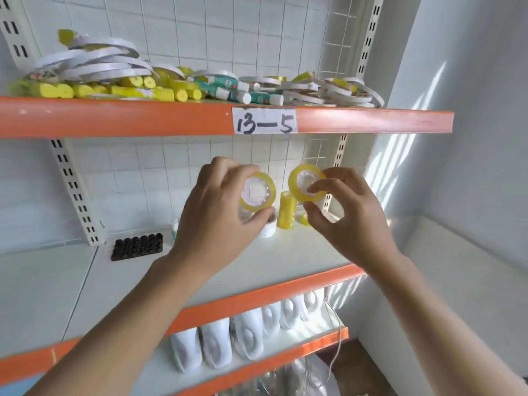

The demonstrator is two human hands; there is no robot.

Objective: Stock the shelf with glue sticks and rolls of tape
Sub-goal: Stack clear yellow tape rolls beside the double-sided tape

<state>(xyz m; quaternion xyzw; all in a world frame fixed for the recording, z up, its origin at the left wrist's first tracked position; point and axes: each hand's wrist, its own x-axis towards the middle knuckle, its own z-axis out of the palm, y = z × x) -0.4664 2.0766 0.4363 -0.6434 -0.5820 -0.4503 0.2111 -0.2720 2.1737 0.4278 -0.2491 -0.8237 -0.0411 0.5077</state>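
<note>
My left hand (pixel 217 212) pinches a yellow roll of clear tape (pixel 258 191) between thumb and fingers, above the middle shelf (pixel 285 261). My right hand (pixel 345 215) holds a second yellow tape roll (pixel 305 181) at its fingertips, just to the right of the first. Behind them on the shelf stand a yellow stack of tape rolls (pixel 287 210), a small yellow roll (pixel 305 219) and a white roll (pixel 267 228). The top shelf (pixel 143 115) carries yellow glue sticks (pixel 114 90), green-and-white glue sticks (pixel 243 92) and piles of white tape rolls (pixel 97 61).
A label reading 13-5 (pixel 264 120) sits on the top shelf's orange edge. A black tray of small items (pixel 137 246) lies at the left of the middle shelf. White packaged goods (pixel 245 332) line the lower shelf. A white wall (pixel 471 138) closes the right side.
</note>
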